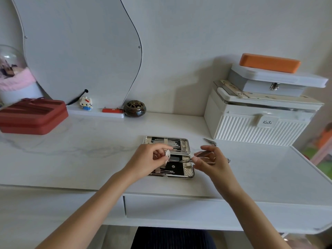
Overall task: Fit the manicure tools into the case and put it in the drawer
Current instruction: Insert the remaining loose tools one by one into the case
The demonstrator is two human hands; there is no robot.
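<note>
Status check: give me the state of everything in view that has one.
Manicure case: open flat on the table.
Drawer: shut.
Left hand: pinching a small white piece.
Right hand: gripping a metal tool.
White ribbed box: lid closed.
Nail clipper: loose on table.

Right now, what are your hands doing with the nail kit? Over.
Left hand pinching a small pale piece over the open case. Right hand gripping a metal tool at the case's edge. Clippers loose on table. Drawer shut.
</note>
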